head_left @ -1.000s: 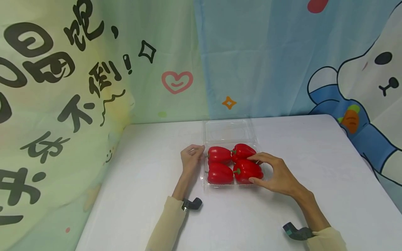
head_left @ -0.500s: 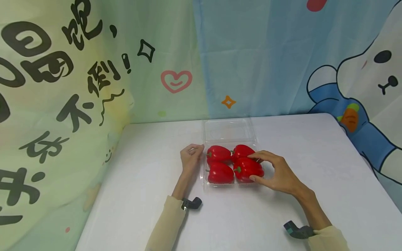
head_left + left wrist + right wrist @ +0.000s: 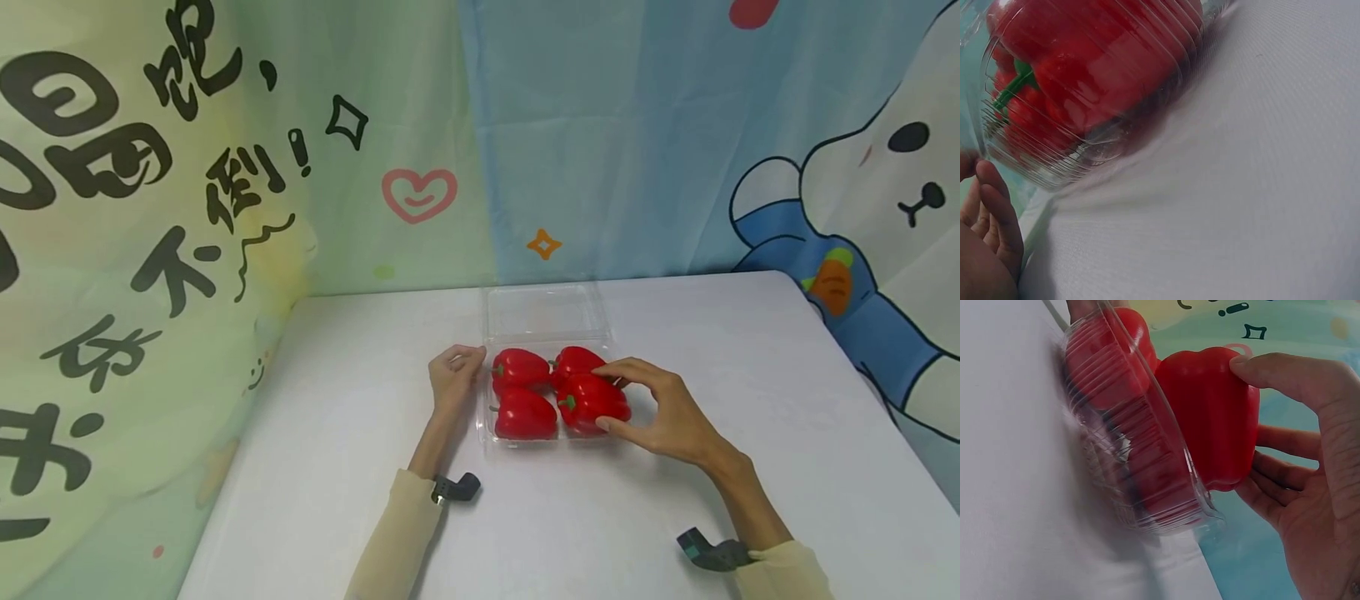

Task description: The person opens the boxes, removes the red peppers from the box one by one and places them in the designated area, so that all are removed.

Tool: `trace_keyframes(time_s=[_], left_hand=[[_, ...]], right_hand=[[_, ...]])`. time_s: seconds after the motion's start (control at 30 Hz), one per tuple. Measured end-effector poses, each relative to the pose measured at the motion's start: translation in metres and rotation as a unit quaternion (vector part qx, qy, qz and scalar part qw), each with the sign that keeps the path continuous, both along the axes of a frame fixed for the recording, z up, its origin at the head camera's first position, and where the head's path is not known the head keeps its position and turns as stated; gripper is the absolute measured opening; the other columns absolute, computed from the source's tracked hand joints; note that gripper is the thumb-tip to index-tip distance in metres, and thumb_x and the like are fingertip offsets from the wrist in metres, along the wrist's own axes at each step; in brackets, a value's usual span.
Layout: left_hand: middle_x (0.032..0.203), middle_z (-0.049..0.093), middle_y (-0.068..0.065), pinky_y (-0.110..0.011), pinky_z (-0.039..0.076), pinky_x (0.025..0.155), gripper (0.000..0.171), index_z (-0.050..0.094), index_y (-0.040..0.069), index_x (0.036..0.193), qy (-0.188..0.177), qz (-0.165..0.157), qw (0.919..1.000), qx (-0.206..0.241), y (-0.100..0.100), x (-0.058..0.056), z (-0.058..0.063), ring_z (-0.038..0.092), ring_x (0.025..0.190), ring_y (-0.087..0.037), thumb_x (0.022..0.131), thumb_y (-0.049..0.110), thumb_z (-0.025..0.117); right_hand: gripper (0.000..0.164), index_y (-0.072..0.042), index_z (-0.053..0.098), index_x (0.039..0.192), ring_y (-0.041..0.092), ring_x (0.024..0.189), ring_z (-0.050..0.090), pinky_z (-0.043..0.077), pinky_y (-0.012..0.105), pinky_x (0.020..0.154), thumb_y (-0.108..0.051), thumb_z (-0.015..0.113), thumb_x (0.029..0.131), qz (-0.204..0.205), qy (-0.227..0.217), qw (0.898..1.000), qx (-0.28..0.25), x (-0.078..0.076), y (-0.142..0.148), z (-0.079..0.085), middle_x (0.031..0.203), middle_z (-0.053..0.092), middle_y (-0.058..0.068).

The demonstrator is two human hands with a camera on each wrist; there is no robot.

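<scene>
A clear plastic clamshell box [image 3: 517,444] lies on the white table, its lid [image 3: 545,313] folded back flat behind it. Red bell peppers fill it: one at the back left [image 3: 521,367], one at the front left [image 3: 526,415], one at the back right [image 3: 576,360]. My right hand [image 3: 667,417] grips the front-right bell pepper [image 3: 596,405] between thumb and fingers; in the right wrist view this bell pepper [image 3: 1210,412] stands well above the box rim. At the box's left edge, my left hand [image 3: 454,379] pinches the rim with thumb and fingertips.
The white table [image 3: 360,400] reaches back to a printed curtain [image 3: 592,150] with lettering and a cartoon animal. Dark wrist-worn devices sit on both wrists, the left one [image 3: 459,487] and the right one [image 3: 711,553].
The front-right bell pepper has shifted slightly up and to the right with my right hand. My left hand stays at the box rim. The head view has drifted a little.
</scene>
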State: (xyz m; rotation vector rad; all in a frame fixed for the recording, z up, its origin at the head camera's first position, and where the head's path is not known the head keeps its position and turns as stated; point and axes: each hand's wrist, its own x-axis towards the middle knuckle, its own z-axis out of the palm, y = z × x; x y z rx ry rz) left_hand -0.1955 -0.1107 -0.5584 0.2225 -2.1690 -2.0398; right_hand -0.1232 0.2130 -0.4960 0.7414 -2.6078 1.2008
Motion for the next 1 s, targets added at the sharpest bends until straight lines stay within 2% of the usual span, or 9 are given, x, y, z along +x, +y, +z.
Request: trace_keyframes(time_s=[0.1,0.27,0.33,0.77,1.0], left_hand=[[0.085,0.077,-0.026,-0.019,0.048,0.061,0.022,0.076,-0.003,0.103,-0.003,0.008,1.0,-0.001,0.001,0.002,0.0,0.06,0.065,-0.01,0.103,0.019,0.074],[0.088,0.078,-0.027,-0.019,0.05,0.063,0.022,0.076,-0.001,0.102,0.001,0.005,1.0,-0.004,0.001,0.002,-0.001,0.062,0.067,-0.01,0.103,0.021,0.075],[0.086,0.077,-0.026,-0.019,0.051,0.064,0.023,0.076,-0.001,0.101,0.002,0.002,1.0,-0.003,0.001,0.002,-0.001,0.062,0.067,-0.01,0.103,0.022,0.075],[0.074,0.075,-0.006,-0.019,0.05,0.064,0.022,0.076,0.002,0.1,-0.003,-0.01,0.9999,0.011,-0.002,0.004,-0.001,0.063,0.067,-0.011,0.104,0.023,0.074],[0.076,0.077,-0.01,-0.019,0.05,0.064,0.022,0.076,0.002,0.1,0.007,-0.017,0.9998,0.011,-0.001,0.003,-0.001,0.063,0.067,-0.009,0.104,0.023,0.074]], right_hand=[[0.071,-0.015,0.072,0.138,-0.001,0.112,0.064,0.067,0.041,0.091,-0.015,0.1,0.073,-0.004,0.006,1.0,-0.007,0.001,0.002,0.0,0.132,0.076,0.005],[0.071,-0.014,0.072,0.137,-0.003,0.112,0.063,0.06,0.021,0.093,-0.012,0.1,0.072,-0.014,0.016,1.0,-0.019,0.002,0.004,0.003,0.131,0.076,0.005],[0.071,-0.013,0.072,0.137,-0.003,0.112,0.063,0.058,0.017,0.093,-0.011,0.1,0.072,-0.017,0.019,0.999,-0.024,0.003,0.005,0.004,0.13,0.076,0.006],[0.07,-0.009,0.072,0.138,-0.003,0.112,0.061,0.051,0.006,0.095,-0.005,0.097,0.073,-0.051,0.037,0.996,-0.067,0.002,0.009,0.006,0.131,0.075,0.01],[0.07,-0.01,0.072,0.138,0.0,0.11,0.062,0.049,0.006,0.093,-0.002,0.097,0.073,-0.08,0.062,0.991,-0.082,-0.001,0.013,0.009,0.13,0.076,0.011]])
